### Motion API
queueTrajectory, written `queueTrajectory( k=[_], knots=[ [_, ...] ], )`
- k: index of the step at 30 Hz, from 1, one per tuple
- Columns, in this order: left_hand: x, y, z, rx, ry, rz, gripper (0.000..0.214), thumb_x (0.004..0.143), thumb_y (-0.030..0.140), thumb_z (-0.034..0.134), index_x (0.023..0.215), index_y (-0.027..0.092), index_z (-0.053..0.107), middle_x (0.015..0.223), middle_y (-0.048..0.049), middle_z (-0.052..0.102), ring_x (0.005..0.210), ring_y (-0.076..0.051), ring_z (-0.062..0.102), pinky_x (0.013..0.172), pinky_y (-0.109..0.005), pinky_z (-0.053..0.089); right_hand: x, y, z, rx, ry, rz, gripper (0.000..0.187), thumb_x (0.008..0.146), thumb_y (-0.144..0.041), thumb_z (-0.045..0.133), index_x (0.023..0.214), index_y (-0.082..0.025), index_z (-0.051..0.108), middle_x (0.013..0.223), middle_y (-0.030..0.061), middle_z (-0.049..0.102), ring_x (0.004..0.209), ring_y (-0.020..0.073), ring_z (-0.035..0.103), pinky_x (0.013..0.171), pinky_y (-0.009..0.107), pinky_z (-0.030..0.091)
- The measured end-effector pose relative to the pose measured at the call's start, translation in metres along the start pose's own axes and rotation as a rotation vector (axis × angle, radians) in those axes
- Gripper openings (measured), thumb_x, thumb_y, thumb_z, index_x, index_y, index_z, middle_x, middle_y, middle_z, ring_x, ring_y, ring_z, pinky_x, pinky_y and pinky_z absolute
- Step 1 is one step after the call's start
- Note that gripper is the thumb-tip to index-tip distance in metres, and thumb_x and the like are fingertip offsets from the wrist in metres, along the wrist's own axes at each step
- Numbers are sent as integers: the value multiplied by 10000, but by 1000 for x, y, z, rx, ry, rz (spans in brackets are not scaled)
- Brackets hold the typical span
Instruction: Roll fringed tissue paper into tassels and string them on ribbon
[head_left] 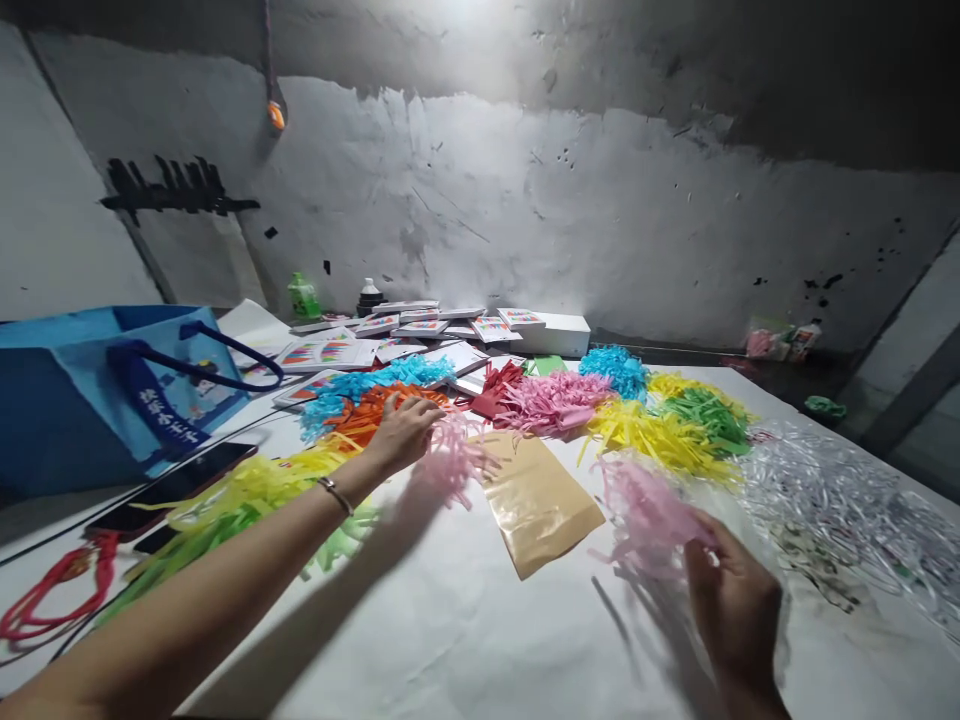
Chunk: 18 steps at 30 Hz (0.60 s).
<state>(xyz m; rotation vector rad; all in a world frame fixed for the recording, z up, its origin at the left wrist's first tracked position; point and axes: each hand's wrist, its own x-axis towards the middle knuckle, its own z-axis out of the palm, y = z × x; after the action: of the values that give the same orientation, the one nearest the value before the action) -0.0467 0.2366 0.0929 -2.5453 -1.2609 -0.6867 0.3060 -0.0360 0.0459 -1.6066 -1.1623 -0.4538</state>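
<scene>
My left hand [403,430] reaches out across the table and is closed on a tuft of light pink paper strips [452,458], which is blurred by motion. It hovers beside the orange paper strips [367,412] and the blue paper strips [375,385]. My right hand [731,590] is at the lower right, pinching a bigger bundle of pink paper strips [645,512] a little above the white table cover [465,620]. Between the two hands lies a flat brown envelope [534,500].
Heaps of shredded paper lie around: yellow-green [247,500], deep pink [551,398], yellow [652,432], green [705,410], silver [840,490]. A blue tote bag [97,385] and a phone [169,488] sit at left. Small printed boxes [420,330] are stacked at the back.
</scene>
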Motion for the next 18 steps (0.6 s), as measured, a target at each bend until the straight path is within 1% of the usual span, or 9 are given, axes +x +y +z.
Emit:
queueTrajectory(
  k=[2, 4, 7, 9, 11, 12, 13, 15, 18],
  knots=[
    [-10, 8, -1, 4, -62, -37, 523, 705, 66, 563, 1210, 174, 651, 1325, -186, 595, 1271, -409, 476, 1072, -723, 212, -13, -12, 7, -1, 9, -302, 279, 929, -307, 493, 983, -139, 710, 871, 92, 753, 773, 217, 708, 708, 310, 537],
    [-32, 34, -5, -100, -127, 24, 635, 706, 100, 582, 1334, 190, 557, 1450, -170, 488, 1345, -382, 413, 1103, -645, 272, -25, -22, 16, 49, 15, -529, 218, 910, -128, 493, 1008, -125, 689, 904, 97, 748, 858, 205, 704, 880, 379, 519],
    [-63, 90, -18, -576, -246, 222, 628, 872, 258, 563, 1469, 210, 373, 1524, -140, 404, 1392, -286, 377, 1132, -471, 341, -42, -38, 25, 129, -47, -710, 279, 895, -12, 458, 1051, -89, 676, 924, 114, 747, 922, 188, 701, 986, 447, 452],
    [-71, 125, -25, -837, -337, 202, 678, 882, 385, 618, 1478, 204, 350, 1521, -145, 413, 1375, -289, 400, 1134, -460, 334, -50, -47, 25, 146, -84, -786, 299, 953, -52, 408, 1069, -74, 683, 954, 125, 754, 998, 196, 693, 1025, 453, 410],
    [-69, 146, -26, -1046, -446, 98, 561, 863, 478, 644, 1323, 171, 545, 1349, -138, 592, 1218, -294, 542, 1054, -437, 411, -55, -53, 19, 142, -97, -828, 377, 1004, -85, 323, 1080, -75, 692, 997, 118, 761, 1079, 199, 674, 1073, 441, 367],
    [-66, 152, -25, -1169, -533, 31, 481, 848, 511, 656, 1159, 144, 653, 1169, -124, 687, 1076, -282, 612, 973, -407, 462, -57, -55, 16, 132, -94, -838, 419, 1012, -81, 284, 1081, -82, 697, 1016, 109, 763, 1101, 195, 667, 1092, 429, 353],
    [-64, 156, -22, -1303, -628, -33, 443, 827, 540, 672, 971, 123, 710, 962, -100, 726, 918, -254, 644, 879, -367, 494, -58, -55, 12, 113, -101, -854, 444, 1013, -74, 263, 1084, -91, 700, 1032, 100, 763, 1109, 190, 666, 1107, 417, 343],
    [-62, 161, -14, -1551, -784, -131, 506, 759, 611, 709, 701, 108, 696, 680, -55, 669, 699, -198, 612, 730, -306, 492, -58, -53, 5, 59, -134, -900, 448, 1003, -57, 268, 1079, -112, 707, 1031, 79, 768, 1075, 177, 686, 1133, 396, 324],
    [-79, 175, -2, -1768, -831, -204, 594, 740, 702, 657, 751, 110, 706, 707, -64, 666, 687, -189, 611, 686, -291, 480, -60, -46, 4, 12, -166, -941, 411, 1000, -77, 310, 1050, -127, 715, 973, 67, 777, 973, 160, 721, 1155, 381, 302]
  ],
)
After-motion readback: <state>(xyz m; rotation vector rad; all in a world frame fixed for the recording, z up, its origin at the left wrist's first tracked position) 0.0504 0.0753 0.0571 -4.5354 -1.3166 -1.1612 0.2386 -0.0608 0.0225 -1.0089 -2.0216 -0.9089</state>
